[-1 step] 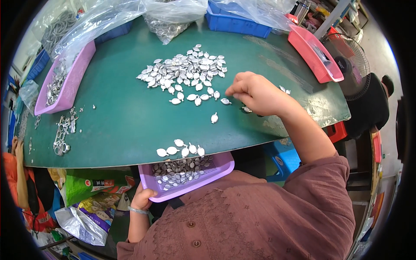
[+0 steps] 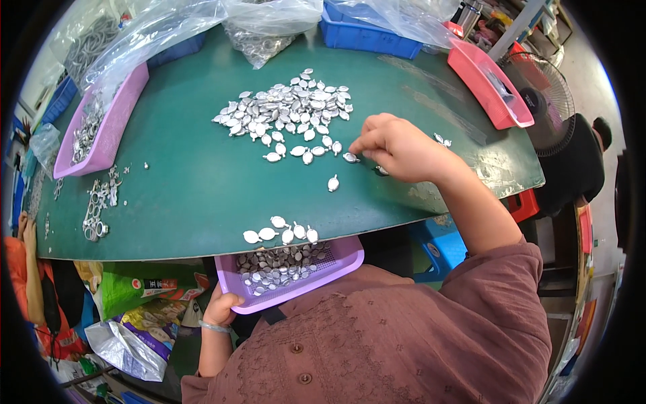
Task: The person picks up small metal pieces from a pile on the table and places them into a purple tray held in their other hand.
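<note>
My left hand (image 2: pixel 221 310) grips the left near corner of a purple mesh basket (image 2: pixel 301 289), which is held below the table's near edge. Many small silver oval metal pieces (image 2: pixel 274 266) lie inside it. Over the table, my right hand (image 2: pixel 400 149) is closed, its fingers bent and its palm side hidden. Its fingertips are at a single silver oval piece (image 2: pixel 350 157), seemingly touching it. Just left of that hand spreads a pile of similar pieces (image 2: pixel 282 108), each with small end tabs. Several more ovals (image 2: pixel 287 236) sit at the near edge, above the basket.
On the green table (image 2: pixel 195 188), a purple basket (image 2: pixel 128 124) of metal parts stands left, with loose rings (image 2: pixel 94 229) near it. Blue trays (image 2: pixel 370 37) and plastic bags (image 2: pixel 269 30) line the back. A pink basket (image 2: pixel 488 84), a fan (image 2: pixel 542 101) and a blue stool (image 2: pixel 441 249) are at right.
My right hand has shifted very slightly down, bringing its fingertips closer to the single oval piece. It covers more of a piece beneath it. My left hand and the basket stay put.
</note>
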`<act>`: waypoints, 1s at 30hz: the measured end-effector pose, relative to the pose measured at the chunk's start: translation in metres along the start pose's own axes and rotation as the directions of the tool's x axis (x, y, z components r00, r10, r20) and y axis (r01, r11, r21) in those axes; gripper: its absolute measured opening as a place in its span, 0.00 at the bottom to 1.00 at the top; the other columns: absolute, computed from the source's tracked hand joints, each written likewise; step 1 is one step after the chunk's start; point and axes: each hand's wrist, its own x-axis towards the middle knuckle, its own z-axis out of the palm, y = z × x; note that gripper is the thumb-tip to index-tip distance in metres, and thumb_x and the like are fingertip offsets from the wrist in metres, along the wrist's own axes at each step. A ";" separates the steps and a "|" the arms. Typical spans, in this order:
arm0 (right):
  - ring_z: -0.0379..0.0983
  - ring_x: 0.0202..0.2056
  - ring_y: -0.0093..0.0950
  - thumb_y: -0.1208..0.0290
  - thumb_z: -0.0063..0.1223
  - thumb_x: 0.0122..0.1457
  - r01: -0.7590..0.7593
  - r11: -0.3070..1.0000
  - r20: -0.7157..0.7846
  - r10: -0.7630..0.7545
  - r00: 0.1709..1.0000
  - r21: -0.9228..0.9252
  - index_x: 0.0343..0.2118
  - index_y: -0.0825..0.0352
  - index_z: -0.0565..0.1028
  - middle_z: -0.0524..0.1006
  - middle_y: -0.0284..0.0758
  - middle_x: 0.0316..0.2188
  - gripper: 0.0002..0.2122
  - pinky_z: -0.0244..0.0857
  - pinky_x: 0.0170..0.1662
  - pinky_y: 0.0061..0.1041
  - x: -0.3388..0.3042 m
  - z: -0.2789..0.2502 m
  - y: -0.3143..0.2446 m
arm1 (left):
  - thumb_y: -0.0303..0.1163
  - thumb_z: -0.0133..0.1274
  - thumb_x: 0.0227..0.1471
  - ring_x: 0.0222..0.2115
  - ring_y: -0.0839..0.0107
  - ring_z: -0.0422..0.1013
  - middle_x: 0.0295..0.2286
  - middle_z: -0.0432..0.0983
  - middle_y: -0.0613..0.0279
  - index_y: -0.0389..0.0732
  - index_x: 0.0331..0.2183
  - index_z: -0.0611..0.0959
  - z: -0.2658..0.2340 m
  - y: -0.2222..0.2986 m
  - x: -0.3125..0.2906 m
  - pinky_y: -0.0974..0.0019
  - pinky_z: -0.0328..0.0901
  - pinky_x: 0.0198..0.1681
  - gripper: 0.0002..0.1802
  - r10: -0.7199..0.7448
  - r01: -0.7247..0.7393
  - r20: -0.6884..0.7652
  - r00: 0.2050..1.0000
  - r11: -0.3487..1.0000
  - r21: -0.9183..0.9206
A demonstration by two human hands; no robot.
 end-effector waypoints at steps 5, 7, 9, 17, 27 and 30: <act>0.65 0.35 0.35 0.81 0.52 0.46 0.059 0.998 -0.026 -0.059 0.998 0.012 0.33 0.66 0.77 0.70 0.36 0.27 0.10 0.60 0.39 0.30 -0.003 0.002 -0.004 | 0.27 0.49 0.24 0.40 0.59 0.68 0.39 0.70 0.51 0.29 0.47 0.65 -0.004 -0.004 0.001 0.62 0.62 0.46 0.39 0.011 -0.009 -0.035 0.999 0.999 0.039; 0.65 0.35 0.35 0.80 0.52 0.46 0.061 0.998 -0.057 -0.062 0.996 -0.013 0.33 0.66 0.77 0.70 0.36 0.27 0.10 0.60 0.39 0.30 -0.002 0.003 -0.007 | 0.27 0.49 0.24 0.40 0.59 0.68 0.39 0.70 0.51 0.29 0.47 0.65 -0.006 -0.005 0.001 0.62 0.62 0.46 0.39 0.008 -0.007 -0.036 0.999 0.999 0.046; 0.65 0.36 0.35 0.79 0.55 0.44 0.114 0.993 -0.062 -0.112 0.992 0.035 0.32 0.65 0.77 0.70 0.35 0.28 0.10 0.60 0.39 0.30 -0.002 0.005 -0.011 | 0.27 0.50 0.25 0.40 0.59 0.68 0.39 0.69 0.51 0.29 0.48 0.65 -0.006 -0.005 0.001 0.62 0.62 0.46 0.40 0.009 -0.008 -0.024 1.000 0.999 0.035; 0.65 0.36 0.35 0.73 0.58 0.45 0.237 0.971 -0.103 -0.236 0.966 0.003 0.27 0.65 0.74 0.69 0.35 0.28 0.06 0.60 0.39 0.30 0.004 0.027 -0.026 | 0.27 0.50 0.25 0.41 0.59 0.68 0.40 0.69 0.51 0.29 0.48 0.64 -0.005 -0.004 0.002 0.62 0.61 0.47 0.40 0.019 -0.019 0.002 1.000 1.000 0.020; 0.66 0.37 0.37 0.81 0.50 0.47 0.103 0.992 -0.135 -0.111 0.985 -0.067 0.34 0.67 0.75 0.70 0.38 0.31 0.09 0.61 0.41 0.31 0.006 0.020 -0.002 | 0.27 0.50 0.26 0.41 0.59 0.67 0.40 0.69 0.51 0.29 0.47 0.65 -0.003 -0.002 0.001 0.61 0.61 0.47 0.38 0.022 -0.021 -0.010 1.000 1.000 0.018; 0.66 0.37 0.37 0.81 0.50 0.47 0.110 0.993 -0.124 -0.116 0.986 -0.052 0.34 0.67 0.75 0.70 0.38 0.31 0.10 0.61 0.41 0.31 0.006 0.017 -0.004 | 0.26 0.49 0.26 0.41 0.59 0.67 0.40 0.69 0.51 0.29 0.47 0.65 0.000 0.000 -0.002 0.61 0.61 0.47 0.38 0.014 -0.013 -0.047 0.999 0.999 0.031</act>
